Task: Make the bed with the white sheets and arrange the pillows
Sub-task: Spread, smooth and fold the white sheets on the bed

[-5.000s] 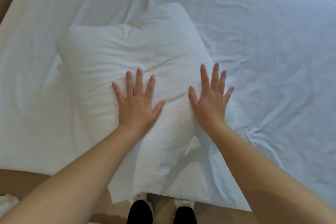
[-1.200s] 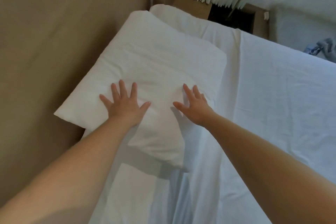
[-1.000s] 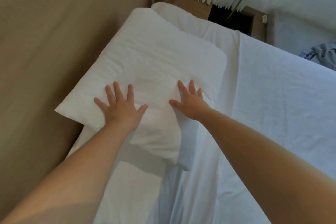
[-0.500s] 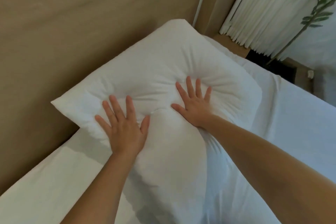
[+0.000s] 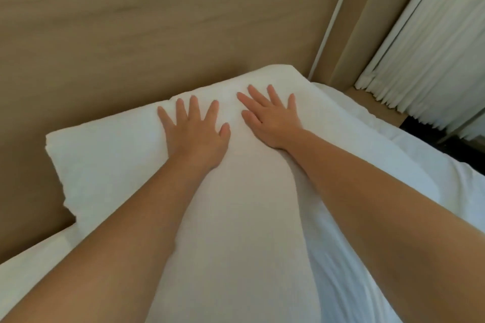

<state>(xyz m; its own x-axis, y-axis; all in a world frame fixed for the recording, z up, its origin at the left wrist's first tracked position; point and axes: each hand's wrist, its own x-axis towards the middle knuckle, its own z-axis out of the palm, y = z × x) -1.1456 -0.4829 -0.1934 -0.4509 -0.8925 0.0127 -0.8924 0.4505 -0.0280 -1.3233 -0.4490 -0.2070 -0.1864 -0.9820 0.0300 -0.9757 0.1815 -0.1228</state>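
Both arms reach forward, the left hand (image 5: pixel 195 131) and right hand (image 5: pixel 271 118) lying flat with fingers spread and palms pressed on the far part of the white pillow (image 5: pixel 231 191), grasping nothing. The pillow lies on the white sheet (image 5: pixel 433 165) with its far edge against the tan headboard (image 5: pixel 157 34), its surface smooth. Half a second earlier the hands sat nearer its middle in a deep dent, now gone.

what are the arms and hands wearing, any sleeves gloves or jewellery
Nothing worn shows. The left hand and right hand are bare, without gloves, rings or watch, and both forearms are uncovered right to the frame edge, with no sleeve in view.
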